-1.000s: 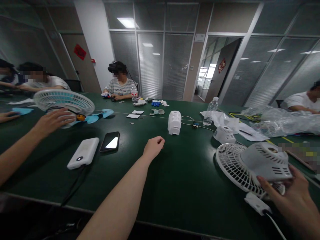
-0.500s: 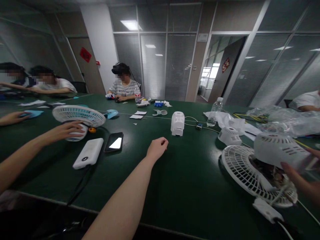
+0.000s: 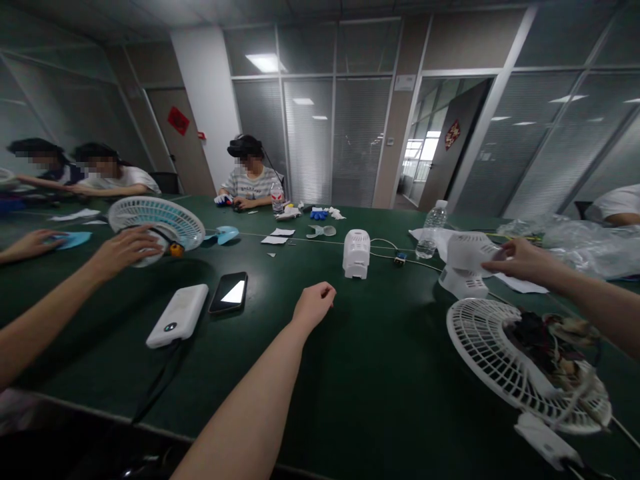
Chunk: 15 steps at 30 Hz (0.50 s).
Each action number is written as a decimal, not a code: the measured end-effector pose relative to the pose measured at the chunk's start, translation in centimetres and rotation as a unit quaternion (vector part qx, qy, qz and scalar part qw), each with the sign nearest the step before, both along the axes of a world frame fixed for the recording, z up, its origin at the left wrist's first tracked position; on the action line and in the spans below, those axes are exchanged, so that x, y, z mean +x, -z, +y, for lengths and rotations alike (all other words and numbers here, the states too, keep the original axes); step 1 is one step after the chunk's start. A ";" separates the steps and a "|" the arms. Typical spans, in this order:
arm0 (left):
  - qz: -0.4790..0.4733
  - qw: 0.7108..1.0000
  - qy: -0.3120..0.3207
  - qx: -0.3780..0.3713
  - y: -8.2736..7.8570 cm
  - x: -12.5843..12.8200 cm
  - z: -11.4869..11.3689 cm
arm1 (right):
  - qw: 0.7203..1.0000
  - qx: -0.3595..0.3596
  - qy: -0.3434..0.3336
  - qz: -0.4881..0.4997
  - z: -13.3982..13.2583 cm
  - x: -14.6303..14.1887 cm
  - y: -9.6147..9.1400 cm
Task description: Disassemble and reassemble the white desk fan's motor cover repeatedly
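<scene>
My left hand [image 3: 314, 305] rests on the green table [image 3: 380, 373], fingers curled in and nothing visible in them. Just beyond it stands a white vented plastic cover [image 3: 357, 254]. My right hand [image 3: 523, 261] grips a white plastic housing [image 3: 465, 250] by its right side. That housing is over another white vented piece [image 3: 463, 285]; whether the two touch I cannot tell. Nearer to me lies a white fan grille [image 3: 483, 347] with a tangle of wires and dark parts [image 3: 550, 347] on it. A white switch box [image 3: 547, 440] on a cable sits at its near edge.
At left a co-worker's hand [image 3: 125, 250] holds a white fan with blue blades [image 3: 155, 220]. A power bank [image 3: 179, 315] and a phone [image 3: 229, 292] lie nearby. Behind the right-hand parts are a water bottle [image 3: 433, 230] and clear plastic bags [image 3: 580, 247].
My right hand has carried the white housing up, away and leftward from the grille to the other vented piece, baring the wires. My left hand has stayed put. The co-worker's fan has tilted.
</scene>
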<state>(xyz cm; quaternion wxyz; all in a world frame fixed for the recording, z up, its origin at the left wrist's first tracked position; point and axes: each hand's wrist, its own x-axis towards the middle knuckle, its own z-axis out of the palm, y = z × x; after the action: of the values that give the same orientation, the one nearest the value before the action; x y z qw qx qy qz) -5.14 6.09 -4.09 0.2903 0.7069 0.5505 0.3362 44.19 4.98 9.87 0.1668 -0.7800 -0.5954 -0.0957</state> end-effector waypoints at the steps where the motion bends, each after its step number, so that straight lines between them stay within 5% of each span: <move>1: 0.000 1.000 0.000 -0.001 0.0 0.0 0.0 | 1.000 -0.014 0.010 0.011 0.6 0.3 0.3; 8: 0.005 1.000 0.002 0.001 0.0 0.1 0.1 | 0.995 -0.080 0.025 0.060 1.7 0.6 2.1; 15: 0.007 1.000 -0.001 0.001 0.0 0.3 0.4 | 0.972 -0.129 0.016 0.194 -0.7 2.2 2.3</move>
<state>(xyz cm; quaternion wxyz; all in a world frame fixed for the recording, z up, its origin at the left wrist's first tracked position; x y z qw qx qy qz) -4.87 6.48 -4.12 0.2851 0.7092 0.5528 0.3320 46.38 4.27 7.60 0.1752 -0.8079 -0.5469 0.1322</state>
